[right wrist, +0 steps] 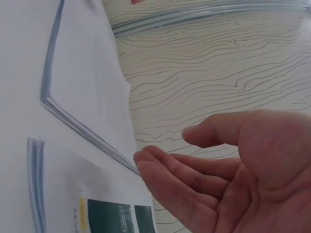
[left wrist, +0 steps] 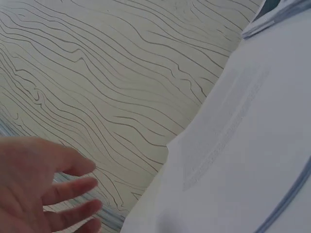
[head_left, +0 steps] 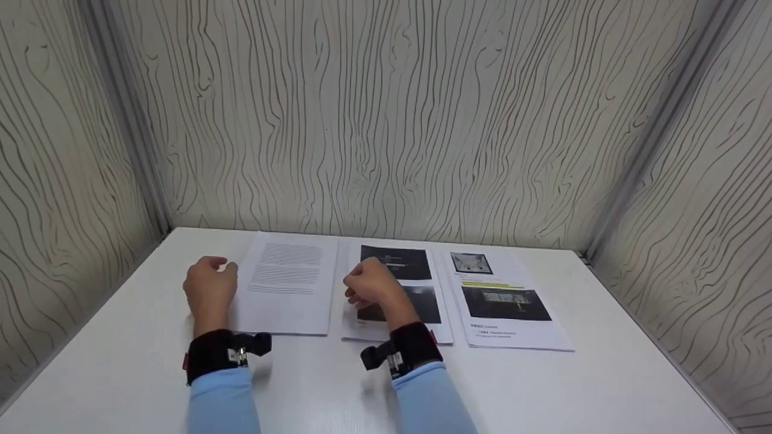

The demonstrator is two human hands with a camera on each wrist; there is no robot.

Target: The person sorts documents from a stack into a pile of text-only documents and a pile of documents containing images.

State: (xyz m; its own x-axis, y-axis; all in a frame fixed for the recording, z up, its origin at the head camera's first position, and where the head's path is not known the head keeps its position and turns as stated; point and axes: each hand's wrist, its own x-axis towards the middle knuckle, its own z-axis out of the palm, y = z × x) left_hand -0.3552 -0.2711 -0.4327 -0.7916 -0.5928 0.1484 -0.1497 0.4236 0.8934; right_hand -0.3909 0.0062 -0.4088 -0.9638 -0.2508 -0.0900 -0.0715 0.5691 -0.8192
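Three stacks of printed paper lie side by side on a white table. Above the left edge of the text-covered left stack (head_left: 289, 307) is my left hand (head_left: 211, 286), fingers loosely bent and nothing in them. In the left wrist view that hand (left wrist: 43, 189) shows its fingers apart from the paper. My right hand (head_left: 377, 283) hovers over the middle stack (head_left: 398, 333), which has two dark pictures and is partly hidden by the hand. The right wrist view shows its thumb and loosely curved fingers (right wrist: 170, 189) with a gap between them, holding nothing.
To the right lies another paper stack (head_left: 518, 334) with a small photo, a yellow line and a dark picture. The white table (head_left: 615, 386) ends at a wood-grain patterned back wall (head_left: 374, 120), with similar panels on both sides.
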